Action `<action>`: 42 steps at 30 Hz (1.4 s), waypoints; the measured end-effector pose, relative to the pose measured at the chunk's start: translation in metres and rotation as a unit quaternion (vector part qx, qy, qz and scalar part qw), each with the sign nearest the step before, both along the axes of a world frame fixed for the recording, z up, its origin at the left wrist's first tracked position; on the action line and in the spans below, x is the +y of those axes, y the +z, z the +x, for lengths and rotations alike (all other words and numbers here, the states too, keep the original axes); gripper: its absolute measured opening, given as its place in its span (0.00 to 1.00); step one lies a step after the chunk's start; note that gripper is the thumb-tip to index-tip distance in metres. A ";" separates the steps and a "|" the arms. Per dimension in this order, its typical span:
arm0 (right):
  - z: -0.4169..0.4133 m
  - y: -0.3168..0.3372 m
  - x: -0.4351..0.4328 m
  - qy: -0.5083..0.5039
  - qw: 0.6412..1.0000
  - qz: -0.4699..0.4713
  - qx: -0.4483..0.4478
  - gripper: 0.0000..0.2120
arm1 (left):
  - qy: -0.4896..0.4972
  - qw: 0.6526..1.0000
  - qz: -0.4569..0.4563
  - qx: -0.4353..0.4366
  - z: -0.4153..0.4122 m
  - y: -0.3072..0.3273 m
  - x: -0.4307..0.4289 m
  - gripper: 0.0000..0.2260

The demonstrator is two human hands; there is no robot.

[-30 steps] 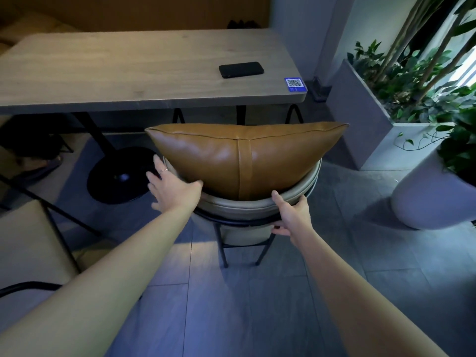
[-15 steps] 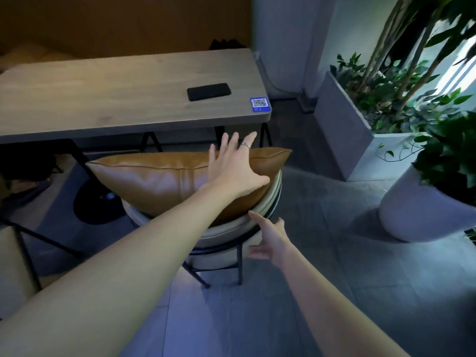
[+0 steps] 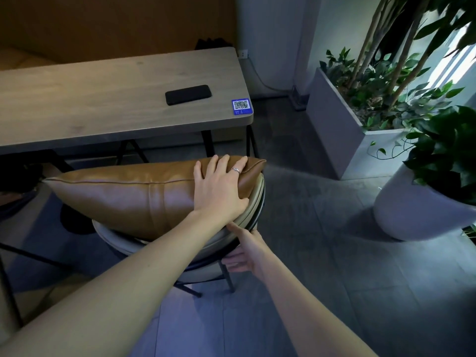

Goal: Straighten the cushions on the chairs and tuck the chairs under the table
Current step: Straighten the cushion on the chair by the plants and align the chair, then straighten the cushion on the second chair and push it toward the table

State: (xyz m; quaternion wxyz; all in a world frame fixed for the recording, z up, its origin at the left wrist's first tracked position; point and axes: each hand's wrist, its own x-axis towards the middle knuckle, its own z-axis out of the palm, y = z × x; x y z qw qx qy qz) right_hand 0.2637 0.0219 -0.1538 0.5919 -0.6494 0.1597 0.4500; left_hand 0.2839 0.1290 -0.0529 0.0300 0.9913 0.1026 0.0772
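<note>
A tan leather cushion [image 3: 128, 194] stands on its edge against the curved grey back of a chair [image 3: 253, 202] with thin black legs. The chair stands just in front of a long wooden table [image 3: 90, 104], outside its front edge. My left hand [image 3: 219, 186] reaches across and lies over the cushion's right end, fingers curled over its top seam, thumb pressed low on its side. My right hand [image 3: 244, 249] holds the chair's back rim at the lower right, with the fingers hooked under it.
A black phone [image 3: 188, 94] and a blue QR sticker [image 3: 241, 106] lie on the table's right end. A grey planter box [image 3: 340, 130] and a round white pot [image 3: 417, 212] with plants stand on the right. Another chair's frame shows at the far left.
My left hand crossed from the chair's left rim to the cushion's right end and closed over it. My right hand has slid lower under the rim. The view has shifted right.
</note>
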 end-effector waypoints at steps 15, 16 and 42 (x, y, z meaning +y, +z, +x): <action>-0.008 0.042 -0.003 0.119 0.952 -0.213 -0.184 0.34 | -0.068 0.992 -0.077 0.076 -0.029 0.030 0.017 0.38; -0.011 0.050 -0.002 0.149 0.939 -0.228 -0.210 0.33 | -0.075 0.991 -0.080 0.082 -0.036 0.034 0.022 0.37; -0.334 0.414 0.185 0.176 0.505 -0.241 -0.810 0.36 | 0.168 0.966 0.125 -0.152 -0.450 0.322 0.229 0.32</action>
